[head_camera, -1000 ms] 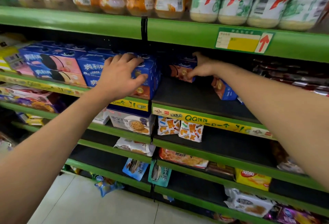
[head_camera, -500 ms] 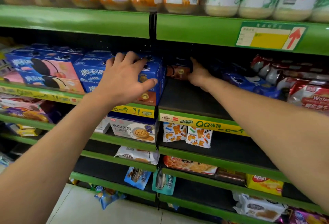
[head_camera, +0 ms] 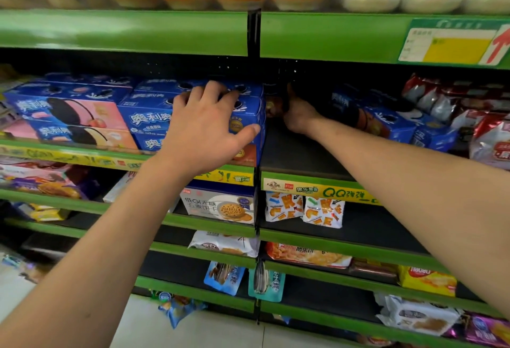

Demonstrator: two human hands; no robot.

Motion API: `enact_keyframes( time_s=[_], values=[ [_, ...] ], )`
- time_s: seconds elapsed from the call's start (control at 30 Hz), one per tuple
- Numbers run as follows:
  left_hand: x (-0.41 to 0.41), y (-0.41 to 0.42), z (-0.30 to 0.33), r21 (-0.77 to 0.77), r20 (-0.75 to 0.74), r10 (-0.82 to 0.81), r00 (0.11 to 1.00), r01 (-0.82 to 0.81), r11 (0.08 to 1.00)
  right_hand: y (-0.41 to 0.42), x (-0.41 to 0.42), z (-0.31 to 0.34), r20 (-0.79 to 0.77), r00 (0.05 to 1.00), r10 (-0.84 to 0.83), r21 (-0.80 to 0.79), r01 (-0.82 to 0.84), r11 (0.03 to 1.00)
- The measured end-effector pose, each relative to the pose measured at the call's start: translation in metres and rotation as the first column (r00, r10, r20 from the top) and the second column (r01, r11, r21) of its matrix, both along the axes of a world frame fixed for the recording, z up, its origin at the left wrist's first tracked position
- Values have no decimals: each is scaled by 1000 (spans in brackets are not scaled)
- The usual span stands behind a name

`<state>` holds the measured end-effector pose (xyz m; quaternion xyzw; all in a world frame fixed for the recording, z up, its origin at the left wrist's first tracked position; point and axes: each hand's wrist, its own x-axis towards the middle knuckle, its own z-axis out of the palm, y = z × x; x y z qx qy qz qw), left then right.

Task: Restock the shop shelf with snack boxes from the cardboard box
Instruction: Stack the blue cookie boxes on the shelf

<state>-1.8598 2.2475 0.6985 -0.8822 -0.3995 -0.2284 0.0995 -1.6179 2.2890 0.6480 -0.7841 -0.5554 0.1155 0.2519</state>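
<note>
At far left we see pink-fronted blue snack boxes stacked on the green shelf. Next to them our left hand lies spread over the blue snack box at the row's end, fingers draped on its top edge, thumb against its front. Past the divider our right hand reaches deep into the dark bay beside a brown-fronted box; we cannot tell its grip. More blue boxes lie tipped further right.

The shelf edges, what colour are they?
Bright green, with yellow label strips on some; the head view shows it.
</note>
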Motion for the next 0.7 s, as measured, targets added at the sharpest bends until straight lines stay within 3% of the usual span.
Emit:
enact_keyframes(
  time_s=[0.5, 0.63, 0.7],
  values=[
    [2, 1, 1, -15, 7, -6, 1000, 7, 1000, 13, -7, -7, -28, 993, 113, -64, -115, 991],
    [1, 1, 0, -19, 14, -8, 1000, 9, 1000, 19, 2, 3, -360, 932, 50, 195, 23, 980],
    [1, 1, 0, -15, 15, -11, 1000, 11, 1000, 26, 2, 13, -420, 906, 54, 272, 69, 960]
  ],
)
